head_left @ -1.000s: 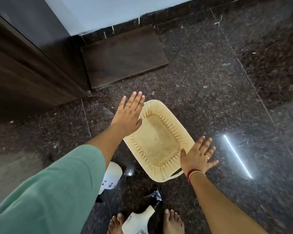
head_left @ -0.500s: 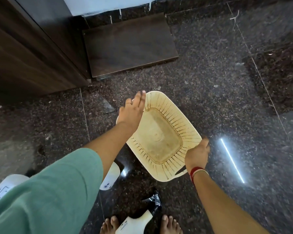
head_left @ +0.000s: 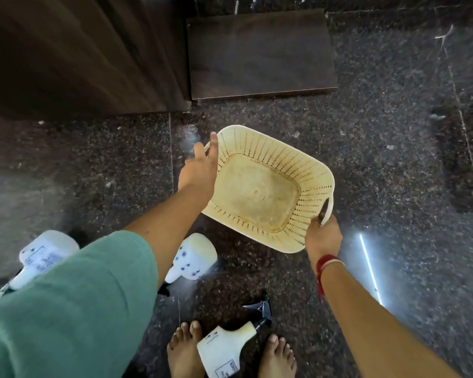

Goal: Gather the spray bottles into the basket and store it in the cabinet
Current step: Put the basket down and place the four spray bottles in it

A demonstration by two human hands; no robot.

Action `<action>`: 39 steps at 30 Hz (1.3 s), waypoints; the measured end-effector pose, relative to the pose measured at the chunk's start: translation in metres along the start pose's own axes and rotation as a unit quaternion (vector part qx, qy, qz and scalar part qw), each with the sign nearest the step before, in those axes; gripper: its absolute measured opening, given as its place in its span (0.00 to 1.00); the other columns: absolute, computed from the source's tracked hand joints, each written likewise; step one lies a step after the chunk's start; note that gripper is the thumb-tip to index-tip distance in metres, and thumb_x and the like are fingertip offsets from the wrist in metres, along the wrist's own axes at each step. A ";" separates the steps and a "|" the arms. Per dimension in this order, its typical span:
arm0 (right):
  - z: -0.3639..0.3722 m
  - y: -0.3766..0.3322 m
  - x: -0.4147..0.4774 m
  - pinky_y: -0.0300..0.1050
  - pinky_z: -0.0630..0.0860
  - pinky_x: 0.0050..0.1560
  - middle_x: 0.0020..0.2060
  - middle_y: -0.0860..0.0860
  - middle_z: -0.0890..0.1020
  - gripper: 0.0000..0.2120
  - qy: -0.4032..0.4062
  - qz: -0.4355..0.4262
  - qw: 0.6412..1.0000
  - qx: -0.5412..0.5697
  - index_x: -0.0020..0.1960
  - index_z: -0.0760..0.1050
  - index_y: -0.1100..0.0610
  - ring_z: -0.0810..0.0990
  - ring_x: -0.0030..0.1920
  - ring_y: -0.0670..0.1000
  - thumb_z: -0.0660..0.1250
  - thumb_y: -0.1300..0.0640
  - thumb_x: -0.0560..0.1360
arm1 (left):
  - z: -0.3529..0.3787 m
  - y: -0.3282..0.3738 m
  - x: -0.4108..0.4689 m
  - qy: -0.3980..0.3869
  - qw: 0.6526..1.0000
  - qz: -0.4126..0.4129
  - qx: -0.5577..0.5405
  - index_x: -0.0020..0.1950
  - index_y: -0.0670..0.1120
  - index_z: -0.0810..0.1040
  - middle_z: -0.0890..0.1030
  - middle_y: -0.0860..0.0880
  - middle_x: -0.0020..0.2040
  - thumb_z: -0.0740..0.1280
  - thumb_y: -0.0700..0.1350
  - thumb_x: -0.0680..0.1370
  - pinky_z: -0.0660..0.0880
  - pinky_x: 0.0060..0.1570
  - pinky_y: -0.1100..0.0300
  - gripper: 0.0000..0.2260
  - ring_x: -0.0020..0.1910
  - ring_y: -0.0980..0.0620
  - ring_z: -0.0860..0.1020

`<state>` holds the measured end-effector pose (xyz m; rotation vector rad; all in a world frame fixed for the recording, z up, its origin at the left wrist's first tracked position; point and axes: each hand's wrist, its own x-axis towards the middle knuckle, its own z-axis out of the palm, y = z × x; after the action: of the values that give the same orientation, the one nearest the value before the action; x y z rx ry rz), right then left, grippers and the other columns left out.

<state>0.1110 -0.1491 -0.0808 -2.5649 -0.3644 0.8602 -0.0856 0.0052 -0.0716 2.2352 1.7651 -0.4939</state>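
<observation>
A cream slotted plastic basket (head_left: 260,186) with nothing in it is in both my hands above the dark granite floor. My left hand (head_left: 200,167) grips its left handle and my right hand (head_left: 322,236) grips its right handle. Three white spray bottles lie on the floor near me: one (head_left: 194,257) just below the basket, partly behind my left arm, one (head_left: 43,255) at the far left behind my green sleeve, and one (head_left: 224,347) with a black trigger head between my bare feet.
A dark wooden cabinet (head_left: 74,53) fills the upper left. A low dark wooden board (head_left: 260,50) lies on the floor beside it at the top. My bare feet (head_left: 185,350) stand at the bottom edge.
Both hands went from open above the basket to closed on its two handles. The basket has turned slightly, and the view has tipped down, showing more of the bottles.
</observation>
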 end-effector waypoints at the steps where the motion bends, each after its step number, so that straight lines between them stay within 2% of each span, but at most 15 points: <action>1: 0.004 -0.007 -0.001 0.51 0.74 0.53 0.55 0.63 0.80 0.13 0.000 -0.019 1.000 -0.014 0.60 0.72 0.63 0.78 0.56 0.63 0.59 0.58 0.79 | 0.001 -0.009 -0.002 0.004 1.000 -0.007 -0.005 0.75 0.47 0.37 0.61 0.38 0.67 0.70 0.29 0.65 0.77 0.39 0.51 0.52 0.49 0.39 0.77; 4: 0.024 -0.032 -0.007 0.49 0.73 0.52 0.54 0.63 0.80 0.12 -0.025 -0.074 0.996 -0.035 0.59 0.72 0.63 0.78 0.55 0.62 0.60 0.59 0.78 | 0.007 -0.046 -0.010 0.015 0.999 -0.047 -0.019 0.75 0.46 0.38 0.62 0.37 0.65 0.69 0.29 0.66 0.75 0.38 0.51 0.50 0.47 0.41 0.77; 9: 0.072 -0.069 -0.039 0.52 0.73 0.53 0.53 0.64 0.80 0.11 -0.073 -0.153 0.982 -0.086 0.57 0.73 0.64 0.78 0.55 0.64 0.60 0.59 0.78 | 0.019 -0.125 -0.046 0.021 0.992 -0.120 -0.041 0.75 0.45 0.38 0.63 0.38 0.63 0.68 0.29 0.66 0.70 0.33 0.53 0.49 0.43 0.43 0.76; 12: 0.099 -0.081 -0.062 0.54 0.74 0.54 0.53 0.63 0.80 0.11 -0.100 -0.189 0.970 -0.115 0.57 0.72 0.63 0.78 0.54 0.64 0.59 0.58 0.78 | 0.036 -0.163 -0.071 0.014 0.984 -0.168 -0.056 0.75 0.44 0.37 0.64 0.38 0.61 0.68 0.29 0.67 0.71 0.34 0.54 0.48 0.42 0.45 0.75; 14: 0.114 -0.083 -0.076 0.55 0.75 0.54 0.52 0.61 0.81 0.12 -0.112 -0.204 0.964 -0.126 0.58 0.73 0.61 0.78 0.54 0.63 0.58 0.57 0.79 | 0.049 -0.182 -0.087 0.014 0.981 -0.185 -0.052 0.74 0.43 0.36 0.64 0.38 0.60 0.67 0.30 0.68 0.69 0.33 0.57 0.47 0.38 0.48 0.71; 16: 0.123 -0.083 -0.087 0.53 0.75 0.54 0.52 0.60 0.81 0.11 -0.118 -0.218 0.959 -0.135 0.58 0.73 0.60 0.79 0.54 0.62 0.59 0.57 0.79 | 0.058 -0.197 -0.100 0.003 0.982 -0.186 -0.036 0.74 0.40 0.34 0.62 0.37 0.65 0.64 0.30 0.69 0.68 0.32 0.60 0.44 0.38 0.49 0.65; 18: 0.126 -0.081 -0.093 0.53 0.75 0.53 0.52 0.60 0.81 0.11 -0.123 -0.229 0.956 -0.137 0.58 0.73 0.60 0.79 0.54 0.62 0.59 0.57 0.79 | 0.066 -0.204 -0.112 -0.012 0.985 -0.173 -0.019 0.73 0.37 0.34 0.57 0.38 0.72 0.60 0.30 0.70 0.68 0.32 0.60 0.42 0.41 0.49 0.62; 20: 0.127 -0.075 -0.101 0.53 0.75 0.53 0.53 0.60 0.81 0.12 -0.127 -0.235 0.953 -0.143 0.59 0.73 0.60 0.79 0.54 0.61 0.59 0.57 0.79 | 0.071 -0.207 -0.128 -0.018 0.985 -0.172 -0.017 0.73 0.36 0.33 0.55 0.39 0.73 0.59 0.31 0.71 0.67 0.31 0.61 0.41 0.42 0.49 0.61; 24: 0.125 -0.058 -0.115 0.51 0.74 0.53 0.53 0.61 0.81 0.12 -0.130 -0.231 0.949 -0.170 0.59 0.73 0.61 0.78 0.55 0.62 0.59 0.57 0.79 | 0.077 -0.205 -0.156 -0.024 0.980 -0.190 -0.054 0.73 0.38 0.33 0.62 0.38 0.66 0.60 0.30 0.71 0.69 0.32 0.61 0.41 0.42 0.50 0.63; 29: 0.118 -0.035 -0.129 0.50 0.73 0.50 0.52 0.62 0.81 0.11 -0.125 -0.220 0.950 -0.182 0.58 0.73 0.61 0.79 0.53 0.62 0.59 0.57 0.79 | 0.078 -0.202 -0.176 -0.017 0.973 -0.204 -0.105 0.74 0.40 0.34 0.63 0.38 0.62 0.61 0.29 0.71 0.71 0.34 0.59 0.41 0.38 0.49 0.67; 39: 0.110 -0.013 -0.131 0.50 0.74 0.48 0.51 0.61 0.81 0.11 -0.157 -0.214 0.948 -0.174 0.57 0.72 0.61 0.80 0.52 0.62 0.59 0.56 0.79 | 0.086 -0.192 -0.193 0.011 0.955 -0.237 -0.180 0.75 0.46 0.39 0.63 0.39 0.60 0.60 0.29 0.72 0.69 0.35 0.51 0.41 0.37 0.46 0.68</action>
<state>-0.0603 -0.1527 -0.0874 -2.4878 -1.2157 1.1083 -0.3223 -0.1553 -0.0674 1.5808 2.2013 -0.2057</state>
